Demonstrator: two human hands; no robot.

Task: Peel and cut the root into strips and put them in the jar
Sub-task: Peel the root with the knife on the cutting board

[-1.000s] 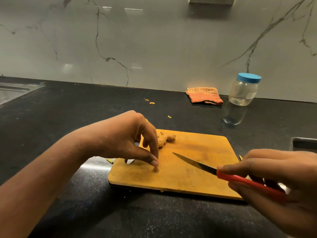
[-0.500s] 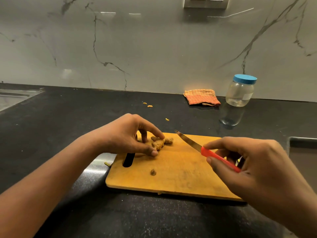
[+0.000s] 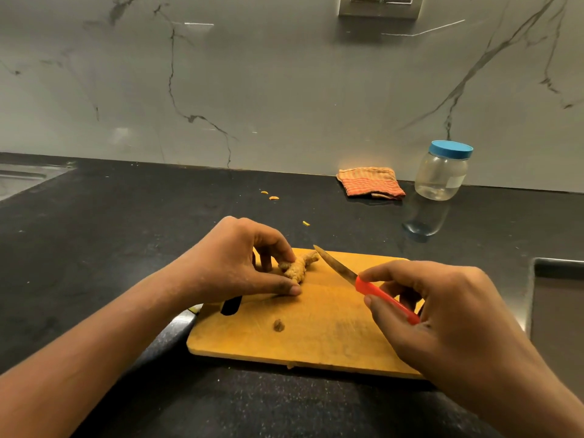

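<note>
Right hand [image 3: 448,314] over near right part of cutting board [image 3: 331,349], fingers curled round red handle of knife [image 3: 366,287]; blade tip points to board's far edge, just beside root. Small cut piece [image 3: 278,325] lies loose mid-board. Left hand [image 3: 234,267] at board's far left corner, thumb and fingertips pinching root [image 3: 298,267], which rests on board. Peel scraps [image 3: 273,197] on bench [image 3: 126,232] beyond. Folded cloth [image 3: 371,182] and lidded jar [image 3: 442,175] at bench's back edge, near each other, not touching.

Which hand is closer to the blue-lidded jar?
Right. The right hand, holding the knife, sits straight in front of the jar; the left hand grips the root farther left.
</note>
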